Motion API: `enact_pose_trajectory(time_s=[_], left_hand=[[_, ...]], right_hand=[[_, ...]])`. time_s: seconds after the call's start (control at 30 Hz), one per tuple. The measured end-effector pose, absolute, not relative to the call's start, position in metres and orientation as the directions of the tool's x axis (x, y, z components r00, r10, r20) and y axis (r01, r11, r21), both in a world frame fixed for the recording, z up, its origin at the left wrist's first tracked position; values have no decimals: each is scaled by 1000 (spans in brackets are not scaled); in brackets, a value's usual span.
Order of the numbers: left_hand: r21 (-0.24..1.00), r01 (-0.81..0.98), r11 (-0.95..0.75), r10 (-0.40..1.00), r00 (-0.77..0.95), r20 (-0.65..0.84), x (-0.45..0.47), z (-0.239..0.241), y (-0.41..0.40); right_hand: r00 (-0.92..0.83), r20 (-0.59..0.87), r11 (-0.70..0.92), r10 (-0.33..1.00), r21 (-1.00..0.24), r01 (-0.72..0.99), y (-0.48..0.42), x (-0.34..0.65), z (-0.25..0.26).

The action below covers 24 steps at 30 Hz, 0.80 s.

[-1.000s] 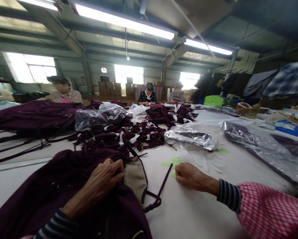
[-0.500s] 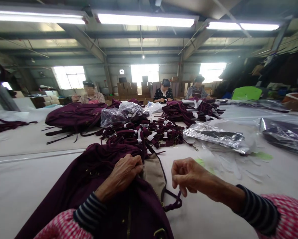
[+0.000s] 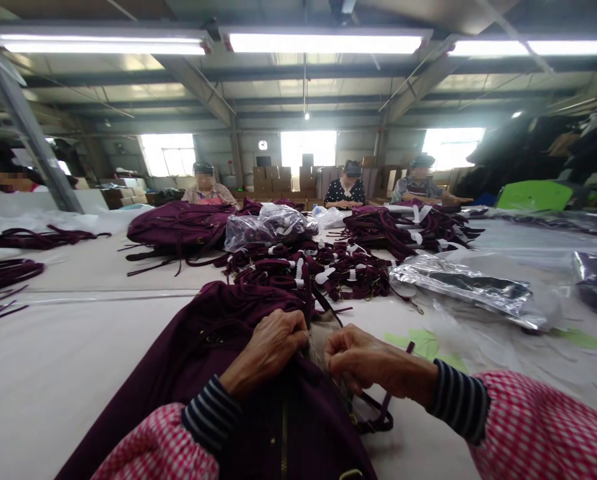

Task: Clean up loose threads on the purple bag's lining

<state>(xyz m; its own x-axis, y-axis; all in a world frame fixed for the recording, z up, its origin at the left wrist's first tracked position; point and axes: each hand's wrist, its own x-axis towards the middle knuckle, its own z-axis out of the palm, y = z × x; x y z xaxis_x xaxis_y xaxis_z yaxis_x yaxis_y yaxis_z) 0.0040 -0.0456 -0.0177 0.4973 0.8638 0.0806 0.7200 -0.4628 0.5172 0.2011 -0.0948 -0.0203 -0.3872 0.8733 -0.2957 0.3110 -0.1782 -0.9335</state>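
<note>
A: Bag (image 3: pixel 188 373) — dark purple, slumped on the tabletop (image 3: pixel 53 373) right under you, its length running from your chest up and away toward the strap pile (image 3: pixel 303 270).

B: And where do your hands sit on it?

A: Your left hand (image 3: pixel 273 347) is clamped on the bunched fabric at the bag's far edge, fingers curled tight. Your right hand (image 3: pixel 363 360) is just beside it, fingers pinched together, though on what I cannot tell. The two hands almost touch.

B: The strap?

A: A thin purple strap (image 3: pixel 378 417) loops out from under your right wrist, lying toward you and to the right on the tabletop. So your right hand is the nearer one to it; your left is on the bag body itself.

B: Anything crowding you?

A: Silver plastic bags (image 3: pixel 458 283) lie off to the right, well apart. Green paper (image 3: pixel 423 343) just behind your right hand. Other people sit at the far end.
</note>
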Motion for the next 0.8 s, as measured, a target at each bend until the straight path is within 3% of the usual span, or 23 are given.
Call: enact_pose_trajectory(time_s=[0.27,0.4,0.53,0.63,0.8], left_hand=[[337,653,-678,731,648,214,-4,-23,-56],[177,608,-774,634,746,203,-4,-16,-61],[80,575,-814,580,797,171,-2,-16,-65],[53,498,-865,498,843,202,-6,-18,-71],[47,358,-933,361,919,157,-18,-11,-78]], right_hand=[[-304,-228,-162,925,-960,227,-87,214,-26],[-264,-16,57,964,-962,269,-71,213,-40],[-352,296,447,888,-736,509,-58,204,-63],[-338,358,493,870,-617,614,-55,202,-75],[-315,394,504,863,-630,591,-60,206,-86]])
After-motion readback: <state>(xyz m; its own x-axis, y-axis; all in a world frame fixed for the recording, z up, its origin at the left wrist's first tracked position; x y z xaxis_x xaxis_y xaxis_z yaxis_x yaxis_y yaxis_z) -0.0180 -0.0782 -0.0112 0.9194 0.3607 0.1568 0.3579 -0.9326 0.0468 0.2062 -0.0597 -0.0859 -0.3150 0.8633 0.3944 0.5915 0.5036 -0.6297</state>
